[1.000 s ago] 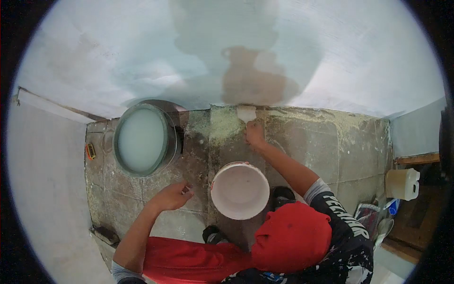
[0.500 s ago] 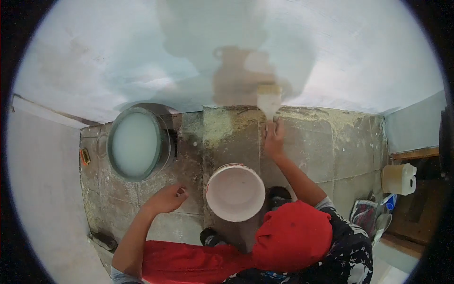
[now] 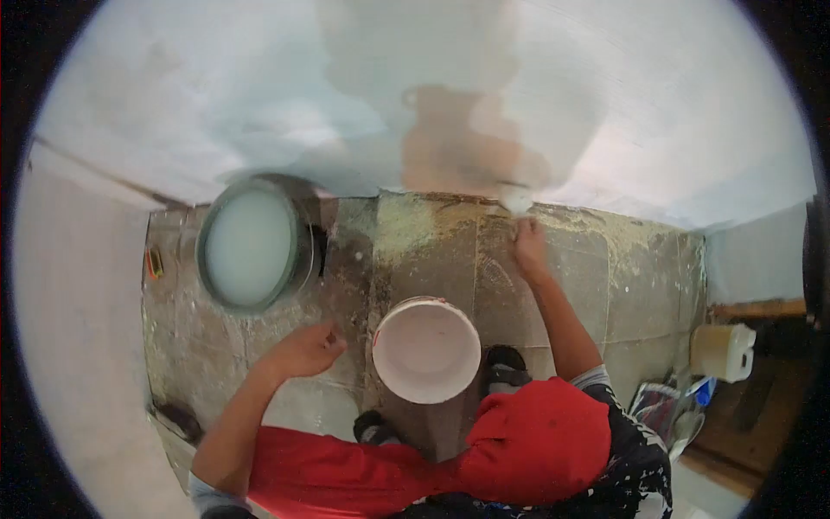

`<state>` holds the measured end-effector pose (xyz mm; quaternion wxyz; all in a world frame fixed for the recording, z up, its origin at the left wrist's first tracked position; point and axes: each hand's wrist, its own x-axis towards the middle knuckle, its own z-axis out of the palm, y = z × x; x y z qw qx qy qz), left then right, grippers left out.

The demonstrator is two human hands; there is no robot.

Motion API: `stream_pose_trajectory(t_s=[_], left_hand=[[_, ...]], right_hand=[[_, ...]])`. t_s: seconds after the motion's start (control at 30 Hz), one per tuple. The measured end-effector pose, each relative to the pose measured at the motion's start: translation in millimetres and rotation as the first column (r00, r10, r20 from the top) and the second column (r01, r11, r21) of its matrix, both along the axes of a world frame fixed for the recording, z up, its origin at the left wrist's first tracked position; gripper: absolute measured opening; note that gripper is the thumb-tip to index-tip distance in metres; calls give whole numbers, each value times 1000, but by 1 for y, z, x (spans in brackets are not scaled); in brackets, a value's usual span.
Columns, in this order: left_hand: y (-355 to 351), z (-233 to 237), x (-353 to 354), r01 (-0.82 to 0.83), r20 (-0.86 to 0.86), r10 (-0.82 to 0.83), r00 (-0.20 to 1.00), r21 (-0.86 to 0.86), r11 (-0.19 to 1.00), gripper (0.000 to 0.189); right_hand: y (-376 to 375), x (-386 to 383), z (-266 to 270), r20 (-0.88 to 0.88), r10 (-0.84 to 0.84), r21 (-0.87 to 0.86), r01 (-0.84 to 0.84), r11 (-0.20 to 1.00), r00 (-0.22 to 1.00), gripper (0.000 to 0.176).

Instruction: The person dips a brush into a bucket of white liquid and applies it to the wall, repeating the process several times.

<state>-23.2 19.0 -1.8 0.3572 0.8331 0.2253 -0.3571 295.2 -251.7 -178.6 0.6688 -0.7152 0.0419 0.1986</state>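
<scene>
- paintbrush (image 3: 517, 201): wide, pale bristles, blurred; tip at wall (image 3: 259, 104) base, above floor (image 3: 415, 251) edge
- white bucket (image 3: 426, 349): open, upright on floor, well apart fr. brush

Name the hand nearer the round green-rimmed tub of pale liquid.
Left. The left hand lies close by the tub; the right hand, gripping a brush, is away at the wall.

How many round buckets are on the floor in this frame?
2. A large green-rimmed bucket of pale liquid stands at left by the wall. A smaller white bucket stands in the centre, just ahead of the person's shoes. None seems hidden.
</scene>
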Motion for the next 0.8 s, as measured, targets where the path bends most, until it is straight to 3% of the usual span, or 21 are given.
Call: stream_pose_trajectory(t_s=[0.07, 0.13, 0.2, 0.27, 0.3, 0.37, 0.43, 0.47, 0.53, 0.57, 0.6, 0.67, 0.7, 0.77, 0.8], left_hand=[[-3, 5, 3, 57, 34, -60, 998, 87, 995, 44], [-8, 16, 8, 48, 111, -58, 992, 93, 994, 41], [-21, 36, 12, 54, 185, -73, 980, 106, 993, 38], [-38, 61, 17, 351, 118, -408, 905, 333, 875, 29], [-46, 69, 16, 329, 133, -387, 912, 323, 887, 29], [-61, 78, 11, 382, 290, -478, 829, 331, 863, 20], [-71, 74, 6, 434, 316, -506, 802, 272, 859, 19], [-73, 72, 4, 491, 342, -541, 768, 225, 841, 20], [-71, 80, -4, 522, 320, -569, 758, 226, 823, 18], [-69, 83, -7, 554, 295, -600, 743, 230, 800, 17], [-65, 80, -13, 551, 290, -595, 750, 225, 804, 17], [-57, 74, -22, 421, 467, -583, 664, 410, 809, 15], [-55, 74, -20, 427, 464, -585, 665, 406, 808, 15], [-54, 75, -15, 385, 310, -489, 815, 342, 858, 13], [-55, 72, -15, 390, 302, -494, 815, 345, 854, 13]], right_hand=[[-4, 4, 29, 4, 81, -7, -81, 997, 997, 21], [-6, -4, 62, 35, -16, 42, 15, 999, 999, 19], [-19, 4, 103, 123, 198, -101, -186, 977, 972, 17], [-25, 4, 170, 201, 474, -299, -407, 863, 857, 14], [-13, -4, 212, 105, 504, -272, -463, 844, 857, 12], [1, -17, 266, 140, 709, -454, -592, 666, 691, 10], [13, -24, 288, 144, 865, -634, -626, 453, 480, 14], [21, -31, 297, 135, 868, -635, -631, 447, 479, 14], [40, -48, 307, -60, 980, -787, -613, 72, 191, 20], [47, -56, 306, -64, 981, -784, -618, 64, 182, 20], [52, -63, 303, -114, 989, -773, -633, -30, 92, 19], [60, -75, 300, -244, 968, -713, -666, -218, -55, 24], [63, -79, 297, -245, 968, -708, -672, -216, -53, 24], [65, -86, 290, -377, 906, -665, -624, -411, -194, 25], [64, -90, 283, -371, 908, -664, -629, -404, -193, 25]])
